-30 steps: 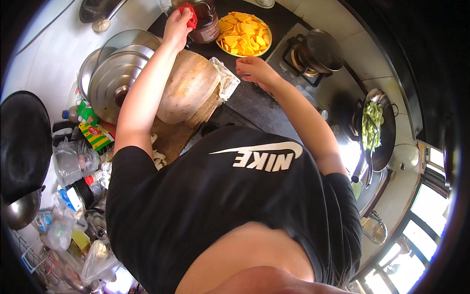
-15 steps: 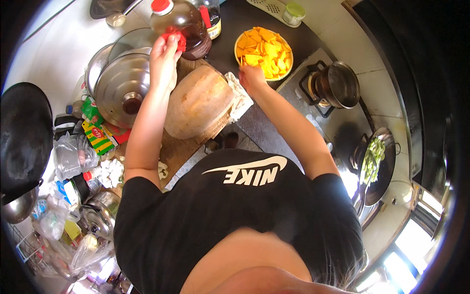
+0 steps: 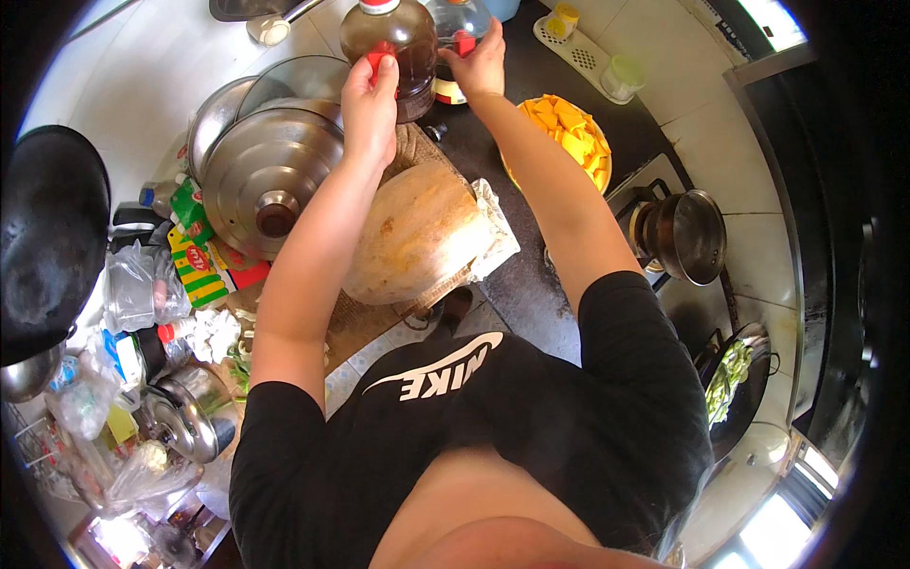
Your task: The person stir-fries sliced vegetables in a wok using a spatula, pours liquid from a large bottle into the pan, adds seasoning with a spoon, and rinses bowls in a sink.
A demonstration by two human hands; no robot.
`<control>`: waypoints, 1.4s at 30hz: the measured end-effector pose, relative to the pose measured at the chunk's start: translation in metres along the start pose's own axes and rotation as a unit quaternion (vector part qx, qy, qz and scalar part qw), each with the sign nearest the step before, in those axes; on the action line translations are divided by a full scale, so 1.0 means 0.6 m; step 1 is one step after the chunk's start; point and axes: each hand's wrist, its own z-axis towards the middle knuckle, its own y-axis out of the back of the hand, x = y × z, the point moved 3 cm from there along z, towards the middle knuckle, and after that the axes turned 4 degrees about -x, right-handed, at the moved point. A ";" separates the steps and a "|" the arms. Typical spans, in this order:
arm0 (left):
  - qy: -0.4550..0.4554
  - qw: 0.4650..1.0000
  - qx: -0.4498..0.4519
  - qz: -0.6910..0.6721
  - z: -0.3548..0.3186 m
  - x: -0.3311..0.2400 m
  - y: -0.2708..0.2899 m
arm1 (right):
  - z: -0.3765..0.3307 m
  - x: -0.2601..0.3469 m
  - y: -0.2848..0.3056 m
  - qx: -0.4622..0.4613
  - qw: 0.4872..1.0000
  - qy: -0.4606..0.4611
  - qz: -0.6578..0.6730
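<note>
Now my left hand (image 3: 370, 109) pinches a red cap (image 3: 377, 59) against the dark oil bottle (image 3: 391, 43) at the bench's far edge; my right hand (image 3: 479, 66) grips the neighbouring clear bottle (image 3: 457, 27), beside the round chopping block (image 3: 417, 232).

Large clear oil bottle (image 3: 393, 43), dark amber liquid, red handle, upright at counter's far edge; second clear bottle (image 3: 460, 38) just beside it.

Bottle (image 3: 393, 47) behind round board (image 3: 414, 232) — lids (image 3: 270, 171) left, bowl (image 3: 569, 142) right.
</note>
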 end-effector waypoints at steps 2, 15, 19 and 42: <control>0.005 1.000 0.018 -0.002 0.015 0.003 -0.002 | 0.009 0.002 0.022 0.046 0.998 0.038 0.004; 0.077 0.995 0.056 0.021 0.107 0.084 -0.029 | 0.045 -0.084 0.061 0.186 0.914 -0.213 0.291; 0.106 0.990 0.075 0.056 0.118 0.108 -0.027 | 0.027 -0.074 0.072 0.063 0.906 -0.240 0.342; 0.334 0.792 0.493 0.138 -0.052 0.173 -0.404 | -0.390 0.050 0.533 0.101 0.752 -0.534 0.373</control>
